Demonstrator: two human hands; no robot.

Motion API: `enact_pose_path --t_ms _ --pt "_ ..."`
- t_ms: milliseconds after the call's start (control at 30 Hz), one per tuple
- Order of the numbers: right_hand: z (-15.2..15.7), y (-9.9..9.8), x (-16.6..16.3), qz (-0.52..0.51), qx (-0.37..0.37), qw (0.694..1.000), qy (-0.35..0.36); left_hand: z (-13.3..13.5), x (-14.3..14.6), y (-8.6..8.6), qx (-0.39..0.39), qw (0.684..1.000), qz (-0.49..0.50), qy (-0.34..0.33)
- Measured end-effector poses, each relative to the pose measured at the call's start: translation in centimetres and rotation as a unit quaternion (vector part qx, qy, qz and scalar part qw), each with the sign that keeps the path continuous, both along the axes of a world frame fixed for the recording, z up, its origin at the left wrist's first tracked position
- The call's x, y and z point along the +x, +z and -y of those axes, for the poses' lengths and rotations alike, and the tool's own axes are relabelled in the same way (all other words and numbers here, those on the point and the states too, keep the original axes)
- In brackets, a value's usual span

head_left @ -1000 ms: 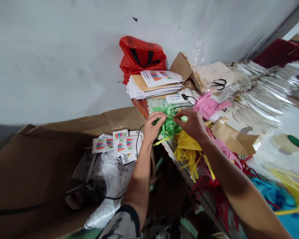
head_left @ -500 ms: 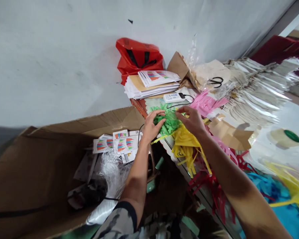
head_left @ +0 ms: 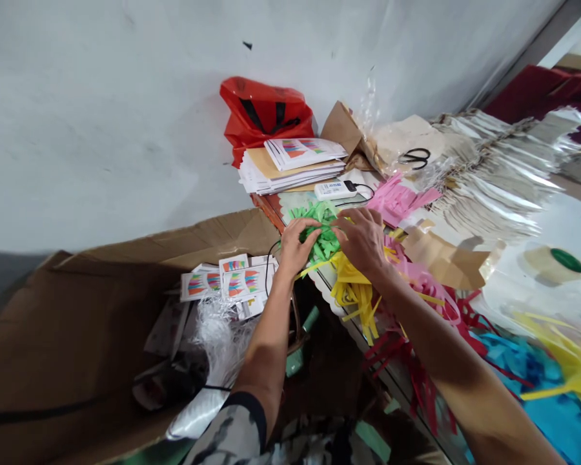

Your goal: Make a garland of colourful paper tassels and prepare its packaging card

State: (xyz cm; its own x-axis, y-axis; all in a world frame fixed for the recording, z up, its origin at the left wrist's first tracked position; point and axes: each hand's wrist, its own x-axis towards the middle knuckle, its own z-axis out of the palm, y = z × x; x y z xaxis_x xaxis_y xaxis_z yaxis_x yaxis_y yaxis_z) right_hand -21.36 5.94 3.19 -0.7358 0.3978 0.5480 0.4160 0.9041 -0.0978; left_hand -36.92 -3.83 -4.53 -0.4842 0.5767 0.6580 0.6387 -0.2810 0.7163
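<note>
A bunch of light green fringed strips [head_left: 325,242] lies at the table's near left corner, between my hands. My left hand [head_left: 296,248] grips its left side with thumb and fingers closed. From the right, my right hand [head_left: 361,237] pinches the same green bunch near its middle, its fingertips close to those of the left. Yellow fringed strips [head_left: 353,290] hang over the table edge below my right hand. Pink fringed strips [head_left: 399,201] lie just beyond it. Part of the green bunch is hidden by my fingers.
Left of the table stands a big cardboard box [head_left: 77,323] holding printed cards [head_left: 246,281] and clear plastic. Behind my hands are stacked papers [head_left: 290,177], a red bag [head_left: 266,113] and a white device [head_left: 336,189] with a cable. Scissors [head_left: 415,157] and a tape roll [head_left: 556,263] lie rightward.
My right hand has moved left and slightly down, closing in on the green strips beside my left hand. The left hand stays almost where it was. The view has shifted slightly.
</note>
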Motion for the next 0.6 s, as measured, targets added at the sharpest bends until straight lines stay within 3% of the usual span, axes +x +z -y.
enact_pose_path --t_ms 200,333,500,600 --pt "-0.6 1.1 0.9 -0.072 -0.035 0.995 0.058 -0.1 -0.5 0.2 0.044 0.996 -0.051 0.058" --pt "-0.5 2.5 1.7 -0.119 -0.107 0.984 0.076 0.0 -1.1 0.1 0.030 0.996 -0.053 0.063" --pt "-0.5 4.6 2.5 -0.190 -0.179 0.961 0.093 -0.1 -1.8 -0.3 -0.008 0.993 -0.077 0.092" --pt "-1.1 5.8 3.5 -0.261 -0.231 0.931 0.109 -0.2 -2.2 -0.6 -0.010 0.991 -0.076 0.107"
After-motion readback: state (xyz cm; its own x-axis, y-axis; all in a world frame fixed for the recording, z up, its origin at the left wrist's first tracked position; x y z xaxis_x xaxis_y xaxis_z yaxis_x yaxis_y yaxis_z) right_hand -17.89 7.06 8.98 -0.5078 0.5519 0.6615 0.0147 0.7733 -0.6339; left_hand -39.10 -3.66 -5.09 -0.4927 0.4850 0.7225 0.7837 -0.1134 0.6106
